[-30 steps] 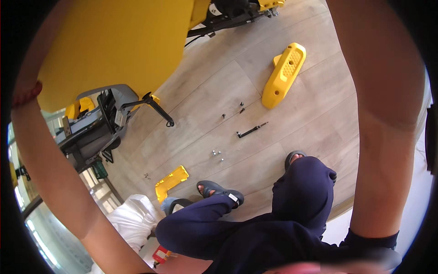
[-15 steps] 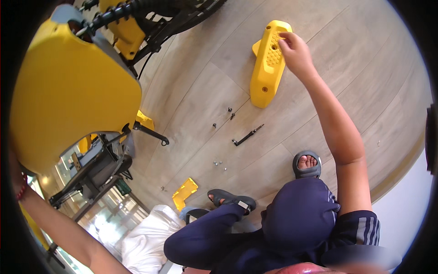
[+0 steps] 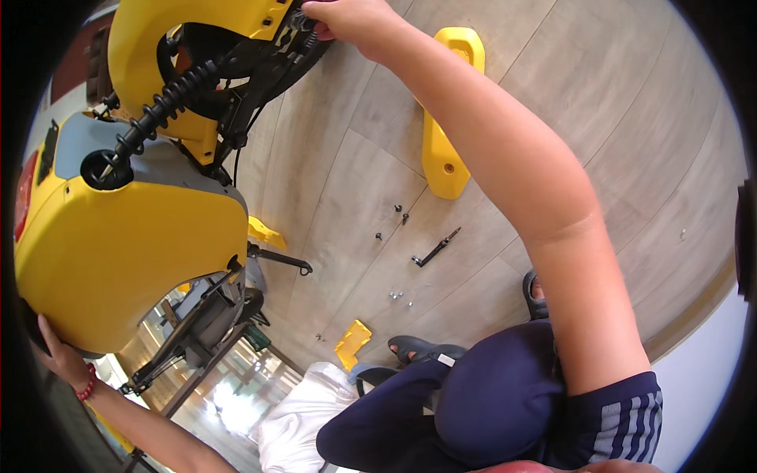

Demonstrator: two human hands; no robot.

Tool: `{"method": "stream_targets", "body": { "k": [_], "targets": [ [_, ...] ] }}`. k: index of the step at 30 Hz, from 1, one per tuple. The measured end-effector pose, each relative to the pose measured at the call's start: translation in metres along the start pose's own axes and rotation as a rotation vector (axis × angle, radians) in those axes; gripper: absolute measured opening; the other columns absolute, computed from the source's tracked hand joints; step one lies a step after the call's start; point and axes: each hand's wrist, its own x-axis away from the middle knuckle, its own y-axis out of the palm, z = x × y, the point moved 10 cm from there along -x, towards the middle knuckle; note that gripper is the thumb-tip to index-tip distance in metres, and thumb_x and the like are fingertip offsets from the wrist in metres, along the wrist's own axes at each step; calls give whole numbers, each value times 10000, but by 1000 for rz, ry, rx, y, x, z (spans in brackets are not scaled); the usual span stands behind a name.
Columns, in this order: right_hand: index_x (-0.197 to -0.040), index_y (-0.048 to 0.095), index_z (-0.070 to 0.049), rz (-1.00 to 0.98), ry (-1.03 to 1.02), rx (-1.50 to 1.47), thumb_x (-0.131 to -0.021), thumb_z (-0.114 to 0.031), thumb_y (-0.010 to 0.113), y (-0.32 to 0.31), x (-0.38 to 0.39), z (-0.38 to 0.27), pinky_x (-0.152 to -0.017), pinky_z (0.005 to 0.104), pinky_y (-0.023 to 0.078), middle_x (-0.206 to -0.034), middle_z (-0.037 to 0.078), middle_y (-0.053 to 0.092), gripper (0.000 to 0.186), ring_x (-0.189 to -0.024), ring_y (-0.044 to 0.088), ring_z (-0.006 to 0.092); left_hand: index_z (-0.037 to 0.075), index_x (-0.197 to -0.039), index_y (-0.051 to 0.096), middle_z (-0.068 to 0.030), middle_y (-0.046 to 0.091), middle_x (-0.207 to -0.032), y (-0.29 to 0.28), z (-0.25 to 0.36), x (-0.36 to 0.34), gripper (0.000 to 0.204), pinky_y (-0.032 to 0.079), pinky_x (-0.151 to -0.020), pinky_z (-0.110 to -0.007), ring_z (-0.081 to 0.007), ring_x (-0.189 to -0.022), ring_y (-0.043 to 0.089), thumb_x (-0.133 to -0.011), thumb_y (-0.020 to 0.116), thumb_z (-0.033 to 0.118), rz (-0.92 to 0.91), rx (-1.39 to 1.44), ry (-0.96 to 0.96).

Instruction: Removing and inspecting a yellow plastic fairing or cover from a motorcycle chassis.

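Note:
A yellow scooter body (image 3: 134, 260) fills the left side, with a black coil-spring shock absorber (image 3: 162, 114) running up toward its wheel. My left hand (image 3: 65, 359), a red bead bracelet at its wrist, lies against the body's lower left edge; one digit is stretched along it and the others are partly hidden. At the top, my right hand (image 3: 351, 24) has its fingers closed at black metal parts beside the wheel; what they grip is hard to see. Under my right forearm lies a long yellow cover (image 3: 448, 154) on the floor, partly hidden.
On the wood-look floor (image 3: 339, 213) lie a black hand tool with a thin tip (image 3: 436, 247), several dark screws (image 3: 405, 219) and small silvery pieces (image 3: 400, 296). An angular yellow piece (image 3: 352, 344) is near my foot, beside crumpled white cloth (image 3: 303, 418). The stand (image 3: 284, 260) juts from the scooter.
My right hand has left the long yellow cover and moved left to the parts by the wheel. The view has shifted, showing more of the scooter and my left hand.

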Motion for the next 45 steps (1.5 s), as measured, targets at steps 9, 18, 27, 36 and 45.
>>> {"method": "stream_targets", "body": {
  "k": [9, 18, 27, 36, 45],
  "targets": [
    [-852, 684, 16, 163, -23, -76, -819, -191, 629, 3, 2, -5, -530, 308, 437, -666, 65, 643, 217, -559, 563, 147, -77, -1212, 530, -145, 577, -1226, -11, -27, 7, 373, 445, -913, -303, -200, -1052, 575, -945, 556, 182, 100, 329, -293],
    [-778, 651, 47, 341, -156, -26, -810, -155, 635, -2, 19, -31, -596, 351, 478, -685, 156, 654, 204, -623, 631, 232, 39, -1265, 534, -218, 556, -1212, -7, -10, 2, 361, 447, -932, -364, -316, -1104, 555, -905, 565, 37, 146, 554, -430],
    [-851, 640, 60, 306, -165, -24, -819, -140, 611, 0, 13, -27, -657, 357, 486, -767, 194, 663, 205, -727, 654, 270, 8, -1249, 528, -216, 540, -1244, -18, 6, -5, 358, 441, -948, -374, -318, -1109, 558, -898, 581, 54, 138, 128, 11],
    [-886, 634, 56, 308, -261, -110, -836, -138, 599, 1, 12, -33, -651, 345, 482, -780, 174, 666, 203, -720, 644, 247, 64, -1261, 520, -249, 539, -1226, -18, 14, 8, 409, 477, -895, -413, -389, -1079, 573, -867, 599, -8, 81, -367, 362],
    [-825, 626, 46, 305, -225, -135, -834, -131, 608, 3, 11, -23, -601, 335, 467, -719, 146, 651, 178, -646, 616, 209, 81, -1271, 514, -249, 545, -1223, -19, 13, 5, 428, 479, -900, -409, -383, -1082, 576, -864, 611, -10, 76, -293, 325]
  ]
}}
